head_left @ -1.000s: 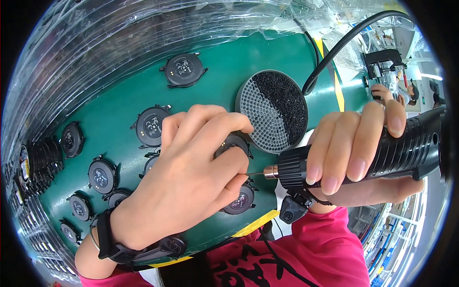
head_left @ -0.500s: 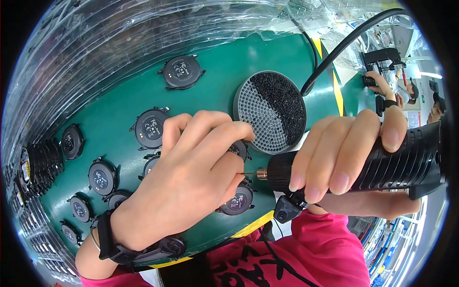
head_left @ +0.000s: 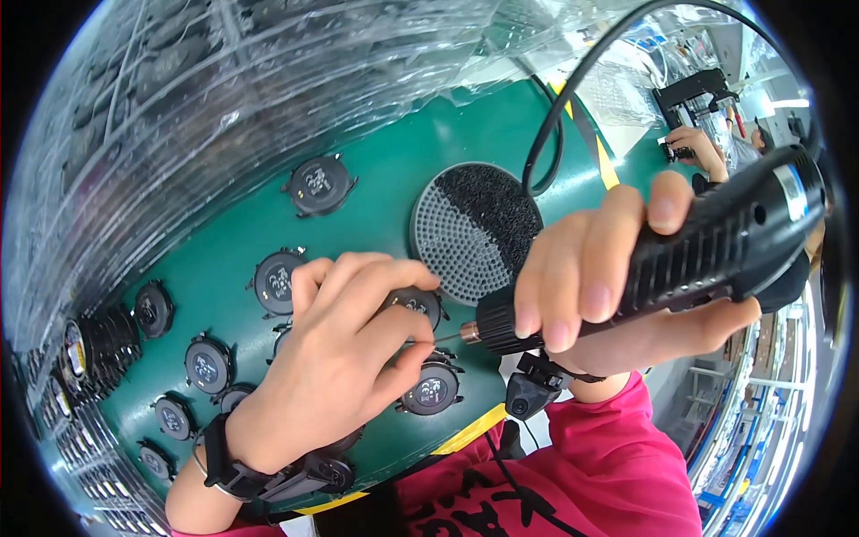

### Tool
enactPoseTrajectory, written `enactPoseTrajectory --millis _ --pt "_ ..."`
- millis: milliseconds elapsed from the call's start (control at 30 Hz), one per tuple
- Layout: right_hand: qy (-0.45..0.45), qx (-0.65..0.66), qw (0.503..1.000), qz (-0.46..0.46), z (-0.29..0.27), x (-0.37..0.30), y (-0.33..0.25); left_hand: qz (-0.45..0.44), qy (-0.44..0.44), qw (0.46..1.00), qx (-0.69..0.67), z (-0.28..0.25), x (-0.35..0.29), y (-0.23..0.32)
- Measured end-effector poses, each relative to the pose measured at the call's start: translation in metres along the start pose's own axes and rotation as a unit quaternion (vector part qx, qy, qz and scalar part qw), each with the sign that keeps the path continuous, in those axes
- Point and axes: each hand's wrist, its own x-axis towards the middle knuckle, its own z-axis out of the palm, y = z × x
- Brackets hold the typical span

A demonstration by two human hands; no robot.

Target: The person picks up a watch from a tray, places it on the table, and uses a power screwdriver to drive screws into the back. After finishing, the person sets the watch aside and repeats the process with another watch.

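Observation:
My right hand (head_left: pixel 582 264) is wrapped round a black electric screwdriver (head_left: pixel 693 255), which points left. Its thin bit (head_left: pixel 449 338) reaches the thumb and forefinger of my left hand (head_left: pixel 322 358), which are pinched together at the tip. Whatever sits between those fingertips is too small to make out. Just below the bit lies a round black watch case (head_left: pixel 431 390), back side up, and another watch case (head_left: pixel 416 306) is partly covered by my left fingers. Beyond the bit stands a round grey dimpled dish (head_left: pixel 438 246), half covered with small black screws (head_left: pixel 488 210).
More watch cases (head_left: pixel 322 186) lie spread over the green mat (head_left: pixel 385 143), with a stacked row of them (head_left: pixel 103 353) at the left. Clear plastic sheeting (head_left: pixel 250 107) borders the far side. A black cable (head_left: pixel 582 67) loops at the far right, near another person's hand (head_left: pixel 698 148).
The screwdriver's rear end has swung upward in the picture, so it slopes more. Both hands stay together at the bit. The whole view has shifted, moving the mat's things slightly lower.

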Motion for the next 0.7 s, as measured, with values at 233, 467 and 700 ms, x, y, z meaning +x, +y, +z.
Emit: enactPoseTrajectory --millis 233,467,700 --pt "-0.027 0.045 0.998 0.028 -0.009 -0.003 0.002 0.001 -0.027 0.999 -0.025 0.0 -0.001 0.003" --pt "-0.011 0.062 0.997 0.036 -0.01 -0.004 -0.001 -0.002 -0.02 1.0 -0.024 0.001 -0.002 0.004" --pt "-0.012 0.086 0.996 0.009 -0.008 -0.003 0.016 -0.007 -0.028 0.999 -0.016 -0.004 0.0 0.001"
